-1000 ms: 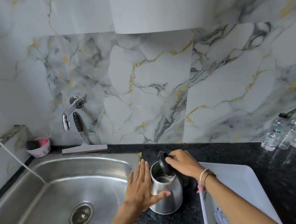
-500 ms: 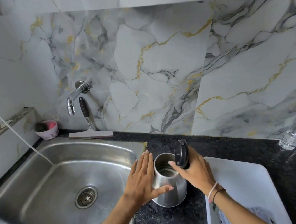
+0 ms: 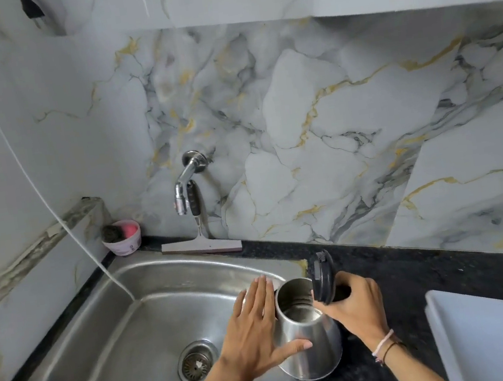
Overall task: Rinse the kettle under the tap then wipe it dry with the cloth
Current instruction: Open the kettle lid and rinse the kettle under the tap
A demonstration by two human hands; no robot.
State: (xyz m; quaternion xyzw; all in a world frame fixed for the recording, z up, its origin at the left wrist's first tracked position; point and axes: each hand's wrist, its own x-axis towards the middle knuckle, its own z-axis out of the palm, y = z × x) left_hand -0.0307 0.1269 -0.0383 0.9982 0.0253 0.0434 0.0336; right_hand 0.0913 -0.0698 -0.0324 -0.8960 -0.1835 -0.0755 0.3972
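A steel kettle [image 3: 308, 339] with its black lid [image 3: 322, 277] flipped open is tilted a little toward the sink, at the sink's right rim. My right hand [image 3: 355, 307] grips its handle on the right side. My left hand [image 3: 256, 333] lies flat against the kettle's left side, fingers spread, thumb across the front. The chrome tap [image 3: 187, 182] juts from the marble wall above the back of the steel sink [image 3: 111, 352]; no water runs from it. No cloth shows in view.
A squeegee [image 3: 201, 245] leans behind the sink under the tap. A pink tub with scrubbers [image 3: 122, 237] sits in the back left corner. A white cord [image 3: 67, 233] hangs into the sink. A white tray [image 3: 494, 340] sits on the black counter [image 3: 430, 272] at right.
The kettle has been lifted off the counter and moved left to the sink's edge, tilted. The view has shifted left, so the tray slid right and the bottles left the frame.
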